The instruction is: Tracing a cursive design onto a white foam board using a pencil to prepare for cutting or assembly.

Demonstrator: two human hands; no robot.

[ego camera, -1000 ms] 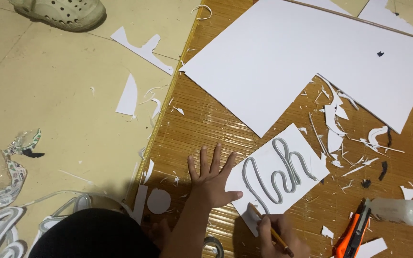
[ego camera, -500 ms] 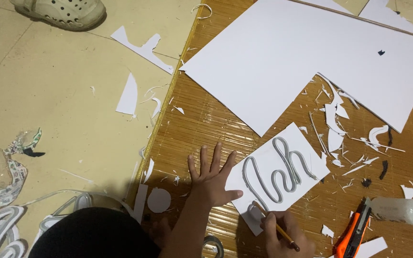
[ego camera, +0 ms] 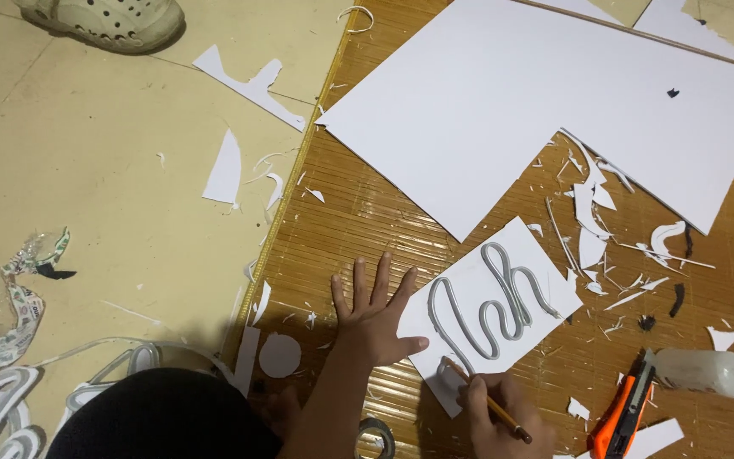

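Nearest of all, the right hand [ego camera: 503, 412] is closed around a pencil [ego camera: 488, 399], its tip touching the near edge of a small white card [ego camera: 554, 297] that lies tilted on the brown bamboo mat [ego camera: 358, 212]. Just left of it, the left hand [ego camera: 375, 319] lies flat with fingers spread wide — gripping nothing, its thumb touching the card's left edge while the palm rests on the mat. So the card sits between the two hands, a little farther out than both, with a looping grey strip [ego camera: 490, 310] raised on its face.

The risk I see is the card sliding: only a thumb steadies it, so a firm pencil stroke could push it askew and spoil the line, or knock the grey strip if it is not fixed down. An orange utility knife [ego camera: 618, 416] lies just right of the pencil hand, beside a white squeeze bottle [ego camera: 698, 371] lying on its side — a careless sweep of the wrist could catch either one.

Farther off, white offcuts [ego camera: 592, 229] litter the mat, and beyond them spreads a large white sheet [ego camera: 503, 93]. To the far left, on the pale floor [ego camera: 87, 170], sits a beige clog [ego camera: 108, 21].
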